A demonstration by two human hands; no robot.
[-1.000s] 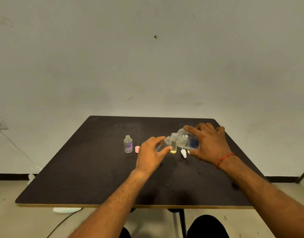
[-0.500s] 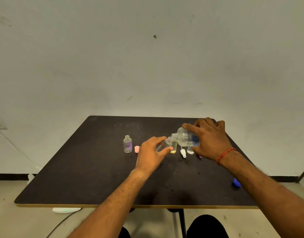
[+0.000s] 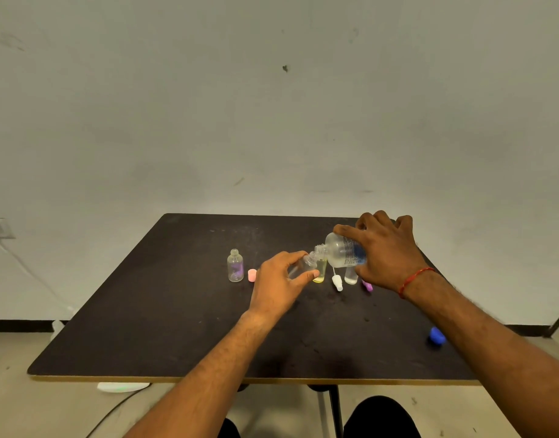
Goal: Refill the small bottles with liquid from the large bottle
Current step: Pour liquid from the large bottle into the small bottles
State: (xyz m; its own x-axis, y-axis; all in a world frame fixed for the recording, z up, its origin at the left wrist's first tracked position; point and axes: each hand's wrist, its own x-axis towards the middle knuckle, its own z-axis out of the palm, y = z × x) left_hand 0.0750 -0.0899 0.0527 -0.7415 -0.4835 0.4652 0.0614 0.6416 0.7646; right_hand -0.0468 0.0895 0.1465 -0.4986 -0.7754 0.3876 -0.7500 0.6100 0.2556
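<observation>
Just left of the large bottle (image 3: 339,251), your left hand (image 3: 279,281) pinches a small bottle (image 3: 299,267), its neck tilted up towards the large bottle. Your right hand (image 3: 386,252) wraps round the large bottle, whose long axis lies nearly level above the tabletop (image 3: 164,311), mouth pointing left onto the small neck; tip it gently, I'd say

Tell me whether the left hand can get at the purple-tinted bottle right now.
Probably not yet: the left hand grips a small bottle under the large bottle. The path to the purple-tinted bottle looks free.
</observation>
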